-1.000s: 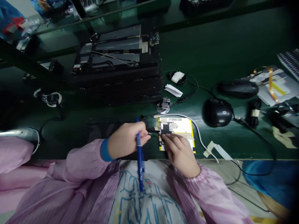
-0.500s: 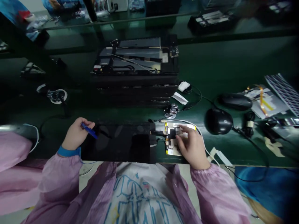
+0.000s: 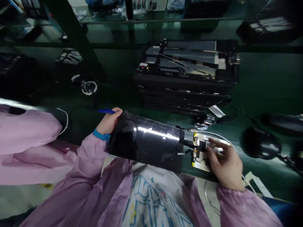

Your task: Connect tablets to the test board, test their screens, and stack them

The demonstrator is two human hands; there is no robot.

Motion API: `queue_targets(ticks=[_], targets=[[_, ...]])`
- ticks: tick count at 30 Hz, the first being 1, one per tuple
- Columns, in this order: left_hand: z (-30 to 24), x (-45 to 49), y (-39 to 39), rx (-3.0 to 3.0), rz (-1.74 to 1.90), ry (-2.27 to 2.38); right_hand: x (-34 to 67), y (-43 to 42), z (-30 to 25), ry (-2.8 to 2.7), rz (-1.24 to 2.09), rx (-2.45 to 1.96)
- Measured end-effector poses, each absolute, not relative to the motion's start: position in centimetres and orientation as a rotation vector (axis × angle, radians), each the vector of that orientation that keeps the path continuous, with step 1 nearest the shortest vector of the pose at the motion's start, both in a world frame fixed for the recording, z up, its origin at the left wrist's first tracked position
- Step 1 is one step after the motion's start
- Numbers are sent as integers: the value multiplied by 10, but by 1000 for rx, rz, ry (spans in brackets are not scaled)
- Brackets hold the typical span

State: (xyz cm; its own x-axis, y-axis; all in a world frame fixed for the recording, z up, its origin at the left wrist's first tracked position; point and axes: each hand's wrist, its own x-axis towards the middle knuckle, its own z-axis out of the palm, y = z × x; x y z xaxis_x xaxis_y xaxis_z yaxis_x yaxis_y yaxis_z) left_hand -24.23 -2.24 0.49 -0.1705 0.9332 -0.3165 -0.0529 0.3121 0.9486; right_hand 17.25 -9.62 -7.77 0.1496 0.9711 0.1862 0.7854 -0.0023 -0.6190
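A black glossy screen panel point(image 3: 146, 140) is raised off the green bench and tilted, its left end gripped by my left hand point(image 3: 109, 121). That same hand also pinches a blue pen point(image 3: 105, 111) pointing left. A short flex cable joins the panel's right end to a yellow-edged circuit board point(image 3: 201, 148) lying at the bench's front edge. My right hand point(image 3: 224, 164) rests on that board, fingers curled over its black connector area.
A stack of black trays point(image 3: 187, 82) with panels and cables stands behind. A small metal counter point(image 3: 204, 121), a black mouse point(image 3: 261, 145) and a white cable point(image 3: 245, 181) lie to the right. A tape roll point(image 3: 88, 86) sits at the left.
The left hand, which held the pen over the board, moved to the panel's left end and lifted it off the bench. The right hand stayed on the board. The view swung left.
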Motion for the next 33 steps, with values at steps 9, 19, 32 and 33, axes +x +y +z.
queue_targets(ticks=[9, 19, 32, 33], targets=[[-15, -244, -28, 1014, 1168, 1384, 120, -112, -48, -1521, 372, -1574], [-10, -239, -32, 1154, 1169, 1480, 27, -109, -2, -2442, 271, -1066], [-17, -235, -34, 1033, 1190, 1447, -15, -119, -1, -2673, 246, -778], [-19, -235, -34, 1025, 1194, 1443, -16, -123, -5, -2671, 220, -793]])
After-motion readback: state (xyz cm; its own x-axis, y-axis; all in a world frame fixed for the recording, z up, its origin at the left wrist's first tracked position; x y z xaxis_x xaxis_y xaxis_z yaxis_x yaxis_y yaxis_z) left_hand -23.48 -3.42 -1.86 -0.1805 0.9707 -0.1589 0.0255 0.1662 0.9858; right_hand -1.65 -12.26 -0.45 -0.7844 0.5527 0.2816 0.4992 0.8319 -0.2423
